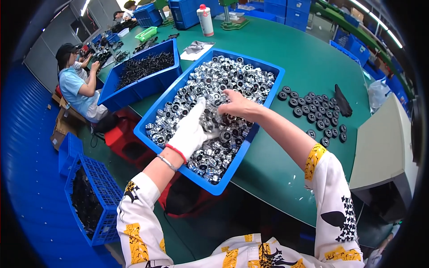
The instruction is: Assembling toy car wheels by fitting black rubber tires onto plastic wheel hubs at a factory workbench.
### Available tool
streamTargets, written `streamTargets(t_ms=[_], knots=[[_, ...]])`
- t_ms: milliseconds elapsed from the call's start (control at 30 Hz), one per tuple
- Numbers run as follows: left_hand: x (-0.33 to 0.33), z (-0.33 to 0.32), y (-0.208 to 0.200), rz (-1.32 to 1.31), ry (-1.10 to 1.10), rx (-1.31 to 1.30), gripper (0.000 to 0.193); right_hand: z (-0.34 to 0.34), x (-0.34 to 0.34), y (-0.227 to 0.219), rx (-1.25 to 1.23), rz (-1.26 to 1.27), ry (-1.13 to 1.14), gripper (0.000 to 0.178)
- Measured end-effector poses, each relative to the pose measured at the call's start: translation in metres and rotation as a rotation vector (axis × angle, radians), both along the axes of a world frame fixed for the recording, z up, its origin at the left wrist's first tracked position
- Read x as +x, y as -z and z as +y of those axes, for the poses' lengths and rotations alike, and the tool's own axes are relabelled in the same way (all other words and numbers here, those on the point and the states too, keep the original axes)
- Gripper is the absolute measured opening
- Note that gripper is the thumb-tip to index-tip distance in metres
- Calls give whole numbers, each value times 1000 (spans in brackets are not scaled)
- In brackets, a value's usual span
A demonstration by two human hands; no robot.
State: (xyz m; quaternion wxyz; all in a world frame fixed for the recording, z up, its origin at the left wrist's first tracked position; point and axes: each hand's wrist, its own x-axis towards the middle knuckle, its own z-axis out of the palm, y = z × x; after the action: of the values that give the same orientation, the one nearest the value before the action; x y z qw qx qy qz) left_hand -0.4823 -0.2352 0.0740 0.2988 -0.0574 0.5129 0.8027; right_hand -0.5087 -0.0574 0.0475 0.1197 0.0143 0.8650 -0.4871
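Observation:
In front of me a blue bin (pixel 232 175) is heaped with small clear plastic wheels (pixel 257 79) that have black and silvery centres. My left hand (pixel 190 129), in a white glove with a red cuff, is over the middle of the heap, its thumb and fingers curved around several blurred clear wheels (pixel 210 117). My bare right hand (pixel 239 106) comes in from the right beside it, index finger and thumb closing around a clear wheel (pixel 217 99). Its other fingers are partly hidden among the pieces.
Several black wheels (pixel 311 107) and a black glove-like item (pixel 342 101) lie on the green table (pixel 286 152) at right. A blue bin of black parts (pixel 147 67) stands to the left. Farther off are a white bottle (pixel 205 21) and a seated co-worker (pixel 78 85).

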Motion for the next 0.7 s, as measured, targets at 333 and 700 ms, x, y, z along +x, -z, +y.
streamTargets(t_ms=[333, 700], knots=[[0, 44, -3, -21, -352, -77, 52, -35, -9, 24, -386, 301, 451, 50], [-10, 48, 24, 49, -314, 448, 27, -51, 18, 6, -505, 700, 555, 30]])
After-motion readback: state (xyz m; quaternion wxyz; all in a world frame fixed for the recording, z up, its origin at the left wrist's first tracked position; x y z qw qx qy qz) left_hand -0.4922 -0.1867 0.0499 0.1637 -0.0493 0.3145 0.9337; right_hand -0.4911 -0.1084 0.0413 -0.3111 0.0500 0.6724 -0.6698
